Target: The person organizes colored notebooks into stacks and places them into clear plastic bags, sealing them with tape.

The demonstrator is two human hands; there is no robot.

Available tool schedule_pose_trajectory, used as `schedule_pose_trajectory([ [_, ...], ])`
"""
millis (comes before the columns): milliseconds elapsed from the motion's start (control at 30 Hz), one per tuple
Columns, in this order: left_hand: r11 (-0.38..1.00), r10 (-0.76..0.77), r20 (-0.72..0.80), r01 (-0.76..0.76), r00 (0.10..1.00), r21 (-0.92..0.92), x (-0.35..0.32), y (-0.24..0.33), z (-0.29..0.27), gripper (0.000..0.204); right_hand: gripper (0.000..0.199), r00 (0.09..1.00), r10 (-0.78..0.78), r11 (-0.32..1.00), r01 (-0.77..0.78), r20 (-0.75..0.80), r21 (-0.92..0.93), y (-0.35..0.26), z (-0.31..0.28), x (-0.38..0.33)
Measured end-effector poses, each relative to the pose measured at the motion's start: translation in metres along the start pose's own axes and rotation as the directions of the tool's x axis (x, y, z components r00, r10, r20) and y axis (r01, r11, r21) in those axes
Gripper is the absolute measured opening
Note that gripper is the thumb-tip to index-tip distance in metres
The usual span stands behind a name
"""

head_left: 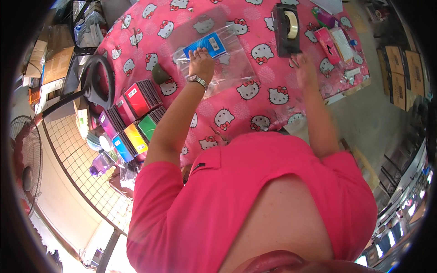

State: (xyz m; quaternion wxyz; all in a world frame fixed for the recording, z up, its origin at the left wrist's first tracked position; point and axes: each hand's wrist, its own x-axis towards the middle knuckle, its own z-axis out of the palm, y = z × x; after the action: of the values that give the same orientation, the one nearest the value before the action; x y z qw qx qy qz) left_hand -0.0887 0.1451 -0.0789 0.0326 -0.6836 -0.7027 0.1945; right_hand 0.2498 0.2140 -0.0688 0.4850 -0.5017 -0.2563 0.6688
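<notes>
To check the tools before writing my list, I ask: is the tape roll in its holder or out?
In: the pale tape roll sits within the frame of the black holder.

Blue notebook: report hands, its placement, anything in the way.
Left hand on blue notebook. Right hand by black tape dispenser, contact unclear. Notebook inside or atop clear plastic bag, unclear which. Left fingers cover part.

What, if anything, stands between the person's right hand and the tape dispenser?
Nothing visible does: the right hand is right at the near end of the black tape dispenser. Whether they touch is unclear.
</notes>
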Motion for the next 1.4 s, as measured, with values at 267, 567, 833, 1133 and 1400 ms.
schedule_pose_trajectory([
  [267,0.967,-0.067,-0.110,0.037,0.992,-0.254,-0.005,0.000,0.007,0.057,0.008,0.491,0.518,0.735,-0.674,0.700,-0.071,0.058,0.062,0.017],
  [567,0.898,-0.178,-0.410,-0.022,0.895,-0.440,-0.010,0.001,0.011,0.035,0.027,0.469,0.526,0.196,0.745,0.710,-0.637,0.054,0.241,0.087],
  [833,0.750,-0.332,-0.384,-0.006,0.861,-0.662,-0.023,0.007,0.023,0.055,0.033,0.510,0.483,-0.066,0.832,0.712,-0.551,0.062,0.248,0.077],
  [1133,0.878,-0.380,0.136,0.403,0.915,-0.260,-0.062,0.031,-0.004,0.069,0.040,0.726,0.170,-0.138,0.687,0.667,-0.713,0.055,0.237,0.052],
  [1400,0.808,-0.195,0.275,0.313,0.942,-0.499,-0.135,0.045,0.019,0.070,0.029,0.188,0.101,-0.046,0.982,0.977,-0.185,0.172,0.356,-0.053],
])
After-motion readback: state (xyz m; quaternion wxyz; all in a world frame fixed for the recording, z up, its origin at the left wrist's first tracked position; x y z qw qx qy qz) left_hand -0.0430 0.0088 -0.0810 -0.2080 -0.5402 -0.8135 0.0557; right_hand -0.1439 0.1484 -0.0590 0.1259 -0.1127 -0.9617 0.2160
